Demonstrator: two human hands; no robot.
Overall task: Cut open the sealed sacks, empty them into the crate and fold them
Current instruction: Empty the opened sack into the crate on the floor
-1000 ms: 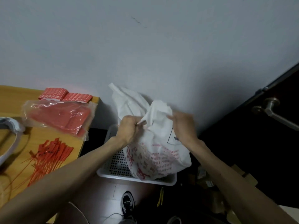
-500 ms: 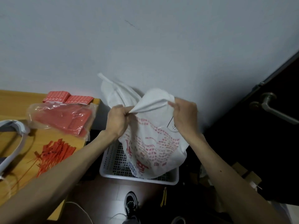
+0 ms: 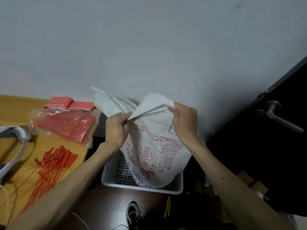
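At the centre of the frame the white woven sack (image 3: pixel 156 150), printed with red lettering, hangs between 2 bare hands; the left hand (image 3: pixel 116 128) has its fingers curled tight round a bunched corner of the sack's top edge, and the right hand (image 3: pixel 184 123) pinches the same edge further right, fingers and thumb closed on the fabric; the edge is drawn taut between them. A further flap of white fabric rises behind the left hand toward the wall (image 3: pixel 149 47); whether it belongs to the same sack cannot be told. The sack's lower end hangs within the outline of the white perforated crate (image 3: pixel 141 188), which sits on the floor at lower centre; whether the sack touches the crate's bottom cannot be told.

At the left of the frame stands a wooden table (image 3: pixel 10 105); on it lie a spread of red seal ties (image 3: pixel 54 161), a clear plastic bag of red pieces (image 3: pixel 66 123) overhanging the table's right edge, and 2 red packets (image 3: pixel 69 103) against the wall; a white curved band (image 3: pixel 15 146) lies at the far left. On the floor at the bottom of the frame are a black shoe (image 3: pixel 132 214) and, just right of it, a thin yellow tool (image 3: pixel 167 209); at the right a dark door carries a metal lever handle (image 3: pixel 279 117).
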